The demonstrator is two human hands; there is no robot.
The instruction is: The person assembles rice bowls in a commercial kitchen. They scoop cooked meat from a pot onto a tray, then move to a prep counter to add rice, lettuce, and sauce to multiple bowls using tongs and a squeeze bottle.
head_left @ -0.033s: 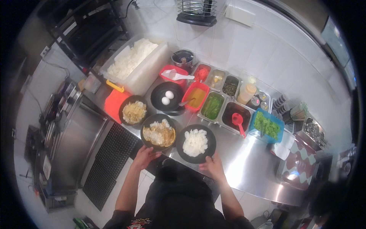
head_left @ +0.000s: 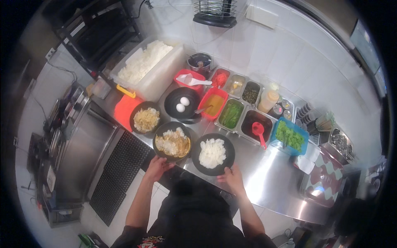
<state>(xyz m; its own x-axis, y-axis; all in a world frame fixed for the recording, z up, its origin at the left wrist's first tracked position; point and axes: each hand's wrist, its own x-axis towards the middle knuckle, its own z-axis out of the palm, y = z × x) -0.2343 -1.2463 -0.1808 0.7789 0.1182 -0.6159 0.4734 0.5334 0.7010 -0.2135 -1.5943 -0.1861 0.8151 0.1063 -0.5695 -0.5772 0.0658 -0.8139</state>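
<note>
At the counter's near edge, my left hand (head_left: 158, 168) is closed at the front rim of a dark bowl (head_left: 187, 157) holding white rice and a brown, eggy topping. My right hand (head_left: 231, 178) grips the near rim of another black bowl (head_left: 231, 159), filled with plain white rice (head_left: 212, 153). Part of the fingers of both hands is hidden by the bowls. Behind the left bowl sits a smaller dark bowl of yellowish cooked food (head_left: 146, 120). Two white eggs (head_left: 180, 108) lie in a black bowl (head_left: 171, 101) farther back.
Toward the wall stand a large tub of rice (head_left: 165, 78), a red container of yellow liquid (head_left: 225, 97), steel trays of green vegetables (head_left: 230, 115) and dark sauce with a red ladle (head_left: 258, 129), a squeeze bottle (head_left: 269, 99) and a blue basket of leaves (head_left: 304, 142).
</note>
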